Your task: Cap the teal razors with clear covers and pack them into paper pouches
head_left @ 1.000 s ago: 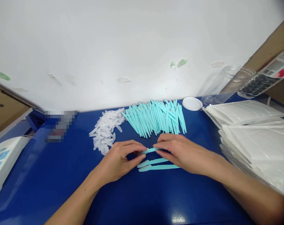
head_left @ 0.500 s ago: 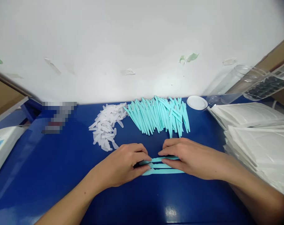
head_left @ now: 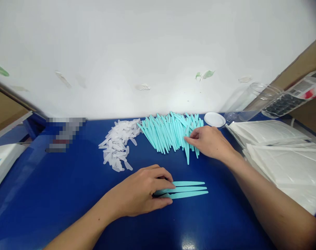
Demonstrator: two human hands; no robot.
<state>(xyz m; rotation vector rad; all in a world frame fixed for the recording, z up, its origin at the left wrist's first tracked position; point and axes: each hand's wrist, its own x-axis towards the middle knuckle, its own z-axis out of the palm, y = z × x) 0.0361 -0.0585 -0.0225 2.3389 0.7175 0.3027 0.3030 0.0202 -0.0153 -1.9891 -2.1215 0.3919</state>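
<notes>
Three turquoise eyebrow razors (head_left: 190, 189) lie side by side on the blue table, their slim handle ends pointing right. My left hand (head_left: 150, 189) is closed over their left ends, thumb at the near side and fingers at the far side, hiding the blades. At the right part of a pile of turquoise razors (head_left: 164, 133), my right hand (head_left: 208, 140) pinches one razor (head_left: 187, 152) between thumb and forefinger. That razor's handle end sticks out toward me. Left of the pile sits a heap of translucent white caps (head_left: 117, 144).
A white round lid (head_left: 214, 119) lies behind my right hand, beside a clear plastic jar (head_left: 254, 100). White padded packets (head_left: 298, 163) are stacked at the right. A white device (head_left: 7, 159) stands at the left edge. The white wall (head_left: 147, 52) bounds the table's back.
My right hand has left the three razors and moved up and away to the pile, where it now pinches one. My left hand stays on the three razors.
</notes>
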